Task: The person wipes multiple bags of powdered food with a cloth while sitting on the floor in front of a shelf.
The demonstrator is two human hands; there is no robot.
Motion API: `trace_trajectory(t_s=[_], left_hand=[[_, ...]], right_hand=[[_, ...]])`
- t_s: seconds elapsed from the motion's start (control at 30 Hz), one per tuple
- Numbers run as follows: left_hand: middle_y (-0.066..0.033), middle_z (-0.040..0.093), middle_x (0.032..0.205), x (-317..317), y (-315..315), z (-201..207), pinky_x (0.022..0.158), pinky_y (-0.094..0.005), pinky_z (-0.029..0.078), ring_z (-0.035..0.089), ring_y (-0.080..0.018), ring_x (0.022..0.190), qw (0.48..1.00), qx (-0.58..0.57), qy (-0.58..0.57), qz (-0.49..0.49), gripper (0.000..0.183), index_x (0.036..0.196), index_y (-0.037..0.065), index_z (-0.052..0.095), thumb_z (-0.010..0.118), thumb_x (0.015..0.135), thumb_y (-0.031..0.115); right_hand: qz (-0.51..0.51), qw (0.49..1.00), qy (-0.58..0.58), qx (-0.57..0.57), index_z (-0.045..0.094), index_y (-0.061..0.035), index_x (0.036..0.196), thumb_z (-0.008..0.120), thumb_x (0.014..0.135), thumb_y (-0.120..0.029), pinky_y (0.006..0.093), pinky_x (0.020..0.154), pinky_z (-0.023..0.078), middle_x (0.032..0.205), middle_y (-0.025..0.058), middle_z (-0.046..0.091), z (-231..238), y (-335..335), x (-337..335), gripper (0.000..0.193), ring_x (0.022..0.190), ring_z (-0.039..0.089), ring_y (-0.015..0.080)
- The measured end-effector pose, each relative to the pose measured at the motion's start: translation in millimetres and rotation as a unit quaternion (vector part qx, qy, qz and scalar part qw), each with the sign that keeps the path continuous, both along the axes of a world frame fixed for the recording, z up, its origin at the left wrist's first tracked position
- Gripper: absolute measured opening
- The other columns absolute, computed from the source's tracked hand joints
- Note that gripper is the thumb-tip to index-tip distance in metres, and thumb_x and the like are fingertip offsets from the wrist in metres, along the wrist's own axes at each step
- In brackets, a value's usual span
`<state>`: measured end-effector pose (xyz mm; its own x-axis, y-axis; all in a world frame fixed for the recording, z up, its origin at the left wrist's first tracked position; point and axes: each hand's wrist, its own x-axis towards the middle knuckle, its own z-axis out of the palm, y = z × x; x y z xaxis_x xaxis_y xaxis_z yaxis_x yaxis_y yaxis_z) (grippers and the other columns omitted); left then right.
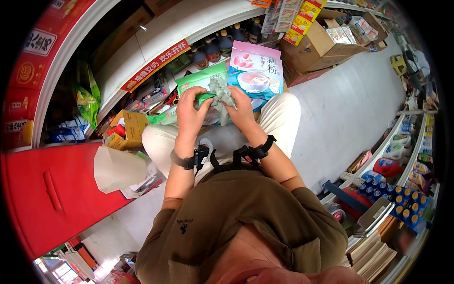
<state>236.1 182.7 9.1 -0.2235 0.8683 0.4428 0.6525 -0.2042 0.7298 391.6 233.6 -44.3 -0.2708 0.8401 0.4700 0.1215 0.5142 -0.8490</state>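
Pinching green pouch [197, 81] in left hand [190, 111], grey cloth [220, 94] in right hand [242, 112], fingers [239, 97] nearly closed, upper centre; adjoining shelf edge [156, 66], upper left; bordering floor [340, 104], right.

Bright, fairly even light fills the middle of the frame, where the left hand [190, 110] and right hand [242, 111] look reasonably sharp. The pale floor [343, 113] at right and the cream trousers [283, 116] are brightest there. Deep shadow lies beneath the white shelf [161, 35] at upper left. Glare washes out the lower left, perhaps from daylight. Straight edges bow toward the black rim, and the far right softens into blur.
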Motion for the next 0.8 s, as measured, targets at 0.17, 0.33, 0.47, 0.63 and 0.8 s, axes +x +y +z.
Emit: trace_trajectory(t_s=[0.17, 0.33, 0.47, 0.63, 0.8], left_hand=[[-0.0107, 0.065, 0.095, -5, -2, 1, 0.092, -0.0411, 0.046, 0.061, -0.0326, 0.091, 1.0, 0.004, 0.009, -0.012, 0.023, 0.097, 0.003, 0.063, 0.074, 0.077, 0.01], [-0.0116, 0.065, 0.093, -13, -3, 0, 0.089, -0.0399, 0.046, 0.061, -0.0319, 0.093, 0.999, 0.015, 0.019, -0.049, 0.014, 0.091, 0.001, 0.063, 0.069, 0.08, 0.008], [-0.012, 0.064, 0.092, -24, -8, -13, 0.091, -0.0389, 0.047, 0.06, -0.0314, 0.093, 0.999, 0.009, 0.012, -0.037, 0.01, 0.086, 0.0, 0.062, 0.068, 0.078, 0.005], [-0.0106, 0.063, 0.089, -25, -10, -21, 0.098, -0.0417, 0.046, 0.06, -0.0294, 0.089, 0.998, 0.062, -0.028, -0.012, 0.01, 0.084, 0.0, 0.062, 0.067, 0.077, 0.004], [-0.01, 0.062, 0.087, -22, -11, -12, 0.099, -0.0437, 0.045, 0.059, -0.0285, 0.087, 0.993, 0.094, -0.062, -0.026, 0.01, 0.083, 0.0, 0.062, 0.068, 0.076, 0.003]], right_hand=[[0.02, 0.998, -0.012, -0.064, 0.059, 0.0008, 0.108, 0.071, 0.076, -0.004, 0.0356, 0.076, 0.049, 0.098, 0.0164, 0.064, -4, 3, -6, 0.035, 0.09, 0.061, 0.0354], [0.028, 0.96, 0.153, -0.233, 0.059, 0.0, 0.114, 0.064, 0.092, -0.021, 0.0321, 0.081, 0.048, 0.105, 0.0076, 0.064, -13, 4, -14, 0.03, 0.093, 0.06, 0.0204], [0.033, 0.921, 0.232, -0.311, 0.059, -0.0014, 0.116, 0.056, 0.098, -0.027, 0.0302, 0.087, 0.045, 0.107, 0.0044, 0.062, -7, 12, -3, 0.031, 0.097, 0.056, 0.0146], [0.164, 0.954, 0.027, -0.248, 0.059, 0.0, 0.116, 0.063, 0.091, -0.021, 0.0306, 0.087, 0.046, 0.109, 0.0072, 0.062, 9, 6, 5, 0.033, 0.098, 0.056, 0.0152], [0.075, 0.996, -0.041, -0.027, 0.06, -0.0005, 0.113, 0.067, 0.077, 0.0, 0.0367, 0.089, 0.048, 0.107, 0.0161, 0.062, -8, -13, -24, 0.037, 0.099, 0.06, 0.0346]])
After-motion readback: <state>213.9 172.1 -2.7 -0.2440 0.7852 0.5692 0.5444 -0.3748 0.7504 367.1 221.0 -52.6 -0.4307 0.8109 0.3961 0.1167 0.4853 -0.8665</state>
